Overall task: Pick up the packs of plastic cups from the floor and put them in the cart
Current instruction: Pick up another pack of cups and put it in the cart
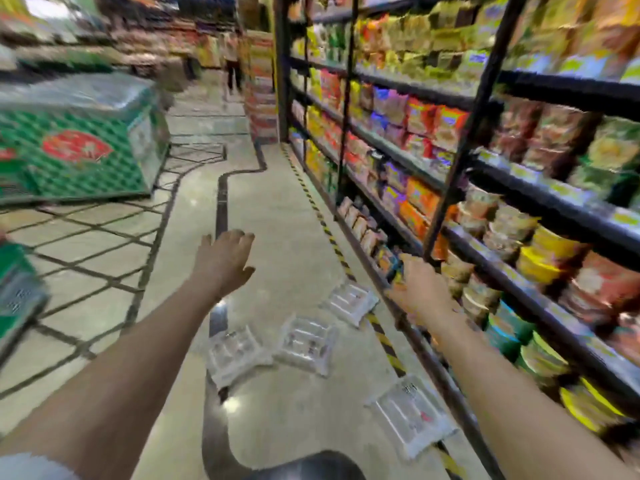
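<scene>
Several clear packs of plastic cups lie flat on the shiny aisle floor. One pack (pixel 351 303) is by the striped floor tape, two packs (pixel 307 344) (pixel 235 355) lie side by side in the middle, and another pack (pixel 412 415) is nearest me on the right. My left hand (pixel 225 261) is stretched forward above the floor, fingers spread, holding nothing. My right hand (pixel 420 289) reaches out near the bottom shelf edge, empty, just right of the farthest pack. No cart shows in the frame. The picture is motion-blurred.
Tall black shelves (pixel 485 161) full of noodle packets and cups line the right side. A green chest freezer (pixel 79 147) stands at the left. A person (pixel 232 64) stands far down the aisle. Yellow-black tape (pixel 332 244) runs along the shelf base.
</scene>
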Motion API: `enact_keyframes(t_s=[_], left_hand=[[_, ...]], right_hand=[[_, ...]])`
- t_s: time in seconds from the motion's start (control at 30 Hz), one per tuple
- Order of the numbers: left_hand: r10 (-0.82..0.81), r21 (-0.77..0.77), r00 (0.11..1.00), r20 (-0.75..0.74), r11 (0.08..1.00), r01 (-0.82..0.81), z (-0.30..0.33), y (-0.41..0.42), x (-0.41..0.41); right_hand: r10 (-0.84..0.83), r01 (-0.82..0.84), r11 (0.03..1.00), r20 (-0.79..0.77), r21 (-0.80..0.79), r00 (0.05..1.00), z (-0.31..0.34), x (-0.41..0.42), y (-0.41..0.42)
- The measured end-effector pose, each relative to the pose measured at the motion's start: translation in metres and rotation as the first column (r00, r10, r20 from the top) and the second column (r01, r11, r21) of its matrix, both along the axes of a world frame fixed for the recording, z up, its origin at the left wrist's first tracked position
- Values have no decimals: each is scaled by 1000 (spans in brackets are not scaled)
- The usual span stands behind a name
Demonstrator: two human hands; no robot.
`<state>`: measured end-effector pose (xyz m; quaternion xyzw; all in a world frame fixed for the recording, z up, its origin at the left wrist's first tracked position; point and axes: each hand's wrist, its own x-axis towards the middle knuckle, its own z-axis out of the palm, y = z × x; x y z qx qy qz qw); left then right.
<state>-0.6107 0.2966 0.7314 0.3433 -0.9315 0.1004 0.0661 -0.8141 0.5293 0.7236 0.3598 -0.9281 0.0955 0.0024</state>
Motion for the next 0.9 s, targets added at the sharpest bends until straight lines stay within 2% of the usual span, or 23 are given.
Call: enact_keyframes(t_s=[0.27, 0.43, 0.53, 0.67, 0.9], left_hand=[[118, 50, 991, 59, 991, -121, -49, -111, 98], [229, 181, 971, 69, 954, -238, -94, -173, 122], [317, 306, 946, 69, 896, -322, -129, -210, 122], [460, 476, 887, 39, 772, -421, -180, -269, 102], [582, 627, 798, 157, 566, -536, -300, -398, 40]], right_hand=[[117, -120, 993, 122, 18, 986, -37, 66, -154], [178, -190, 981, 229, 33, 957, -78, 96, -246], [197, -225, 972, 299, 64, 934, -108, 100, -300], [202, -267, 956, 382, 125, 902, -154, 85, -380], [166, -318, 919, 505, 231, 847, -268, 20, -539]])
